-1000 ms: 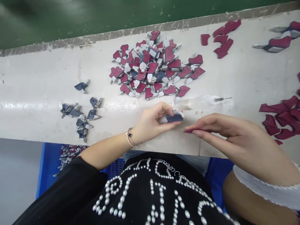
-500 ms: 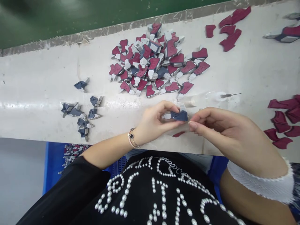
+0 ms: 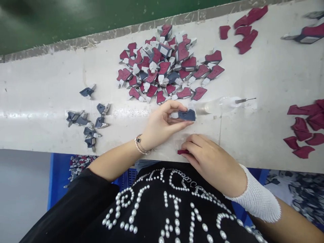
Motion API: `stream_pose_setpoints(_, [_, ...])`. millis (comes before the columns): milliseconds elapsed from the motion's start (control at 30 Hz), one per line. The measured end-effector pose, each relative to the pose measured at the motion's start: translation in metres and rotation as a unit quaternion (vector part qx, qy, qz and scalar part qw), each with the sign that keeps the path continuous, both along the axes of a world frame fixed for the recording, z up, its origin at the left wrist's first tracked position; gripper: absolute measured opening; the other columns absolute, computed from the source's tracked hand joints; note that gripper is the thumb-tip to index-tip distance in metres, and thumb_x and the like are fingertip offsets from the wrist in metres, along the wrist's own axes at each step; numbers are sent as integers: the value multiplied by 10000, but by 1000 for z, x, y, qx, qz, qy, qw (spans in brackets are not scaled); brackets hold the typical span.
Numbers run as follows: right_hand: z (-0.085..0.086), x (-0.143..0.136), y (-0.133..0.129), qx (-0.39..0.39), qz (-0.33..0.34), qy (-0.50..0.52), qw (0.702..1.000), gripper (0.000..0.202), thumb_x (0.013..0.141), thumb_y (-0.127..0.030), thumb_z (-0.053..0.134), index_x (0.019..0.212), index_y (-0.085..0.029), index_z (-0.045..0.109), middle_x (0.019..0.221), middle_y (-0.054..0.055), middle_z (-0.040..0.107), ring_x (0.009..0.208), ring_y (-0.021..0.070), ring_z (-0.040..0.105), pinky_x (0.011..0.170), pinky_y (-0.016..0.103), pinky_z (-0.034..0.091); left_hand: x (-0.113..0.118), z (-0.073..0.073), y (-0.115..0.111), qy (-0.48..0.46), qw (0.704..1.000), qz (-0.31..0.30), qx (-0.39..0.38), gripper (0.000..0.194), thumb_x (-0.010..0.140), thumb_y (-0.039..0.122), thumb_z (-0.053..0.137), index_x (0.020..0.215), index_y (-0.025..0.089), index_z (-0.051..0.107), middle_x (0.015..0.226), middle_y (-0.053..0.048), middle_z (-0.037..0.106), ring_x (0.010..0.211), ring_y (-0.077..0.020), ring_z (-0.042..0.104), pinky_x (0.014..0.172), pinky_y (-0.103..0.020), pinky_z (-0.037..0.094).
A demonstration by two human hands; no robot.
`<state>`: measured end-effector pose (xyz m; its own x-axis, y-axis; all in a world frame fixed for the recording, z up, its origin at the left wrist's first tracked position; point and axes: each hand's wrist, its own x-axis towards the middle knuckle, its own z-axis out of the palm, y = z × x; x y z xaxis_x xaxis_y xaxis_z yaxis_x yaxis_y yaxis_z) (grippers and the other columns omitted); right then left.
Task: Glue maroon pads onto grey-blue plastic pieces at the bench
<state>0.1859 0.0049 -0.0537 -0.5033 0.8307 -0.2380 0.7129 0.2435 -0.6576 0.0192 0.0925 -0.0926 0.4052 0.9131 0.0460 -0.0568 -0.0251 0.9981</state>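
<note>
Between the thumb and fingers of my left hand (image 3: 162, 123) is a dark blue and light grey plastic part (image 3: 186, 115), held just above the table with its dark face up. My right hand (image 3: 210, 158) is lower, close to the table's near edge, its thumb and fingers pinched on a small dark red piece (image 3: 182, 152). Most of that red piece is hidden by the fingertips. Beyond both hands lies a heap of grey and blue parts with red faces (image 3: 164, 67). A clear bottle with a thin metal needle tip (image 3: 222, 104) lies to the right of my left hand.
Several dark blue and grey parts (image 3: 89, 131) lie on the table (image 3: 37, 101) at the left. Loose red pieces are grouped at the right (image 3: 301, 128) and far right (image 3: 246, 40). Blue bins (image 3: 57, 175) with parts stand below the near edge.
My right hand has moved left and toward me, and now pinches the red piece that lay on the table. My left hand has shifted slightly left and away from me with the part.
</note>
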Motion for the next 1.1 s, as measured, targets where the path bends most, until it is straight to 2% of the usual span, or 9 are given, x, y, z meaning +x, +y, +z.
stream_pose_setpoints(133, [1, 2, 6, -13, 22, 10, 1000, 199, 945, -90, 512, 824, -182, 640, 830, 59, 682, 778, 238, 667, 708, 392, 570, 0, 0, 1, 9, 1000, -8, -13, 338, 783, 223, 825, 998, 196, 565, 1005, -14, 630, 1000, -152, 698, 797, -252, 661])
stream_pose_setpoints(267, [9, 14, 13, -36, 19, 39, 998, 209, 975, -148, 497, 1002, -221, 691, 977, 30, 761, 883, 213, 723, 790, 362, 585, -1, 0, 0, 21, 1000, -2, -9, 341, 783, 261, 832, 985, 194, 566, 989, -16, 644, 977, -149, 702, 776, -248, 652])
stream_pose_setpoints(333, [17, 22, 18, -63, -12, 60, 996, 194, 988, -217, 510, 996, -241, 703, 955, 9, 771, 836, 199, 727, 744, 340, 580, -1, -2, -1, 22, 1000, 3, 8, 330, 782, 265, 833, 971, 193, 573, 995, -21, 656, 973, -149, 704, 779, -258, 647])
stream_pose_setpoints(433, [30, 32, 26, -108, -103, 97, 984, 162, 969, -362, 582, 910, -258, 691, 837, -15, 752, 695, 172, 700, 602, 291, 547, -1, -3, -1, 20, 998, 11, 65, 303, 777, 262, 841, 949, 189, 603, 1011, -32, 673, 1008, -162, 699, 816, -285, 638])
stream_pose_setpoints(567, [42, 36, 34, -100, -193, 159, 963, 152, 932, -392, 640, 1011, -289, 719, 990, -3, 768, 855, 190, 728, 744, 304, 585, -2, -2, -1, 29, 989, 17, 145, 265, 788, 263, 839, 969, 205, 654, 996, -28, 671, 973, -146, 674, 793, -272, 615])
stream_pose_setpoints(633, [46, 35, 37, -85, -201, 162, 962, 116, 918, -376, 659, 960, -304, 741, 972, -15, 765, 871, 191, 715, 765, 309, 577, -3, 0, -1, 39, 983, 18, 178, 246, 804, 257, 826, 980, 217, 659, 972, -21, 670, 929, -136, 663, 754, -263, 598])
stream_pose_setpoints(800, [48, 31, 41, -52, -238, 142, 959, 105, 900, -370, 679, 857, -301, 745, 773, -34, 707, 659, 148, 617, 592, 275, 490, -3, 2, -1, 44, 975, 14, 217, 220, 826, 238, 805, 978, 221, 647, 963, -23, 686, 922, -140, 668, 767, -280, 588])
stream_pose_setpoints(933, [47, 30, 43, -92, -267, 155, 947, 156, 908, -394, 666, 855, -257, 719, 716, -18, 681, 609, 146, 594, 535, 268, 453, -1, 1, -2, 21, 973, 5, 230, 239, 814, 218, 815, 982, 198, 647, 955, -25, 685, 920, -140, 682, 788, -280, 601])
stream_pose_setpoints(1100, [43, 29, 46, -132, -285, 186, 931, 203, 883, -430, 709, 861, -228, 693, 747, -7, 702, 646, 145, 639, 581, 262, 486, -1, 3, -1, 22, 966, 5, 259, 266, 789, 191, 833, 984, 179, 653, 938, -22, 692, 907, -132, 689, 789, -264, 609])
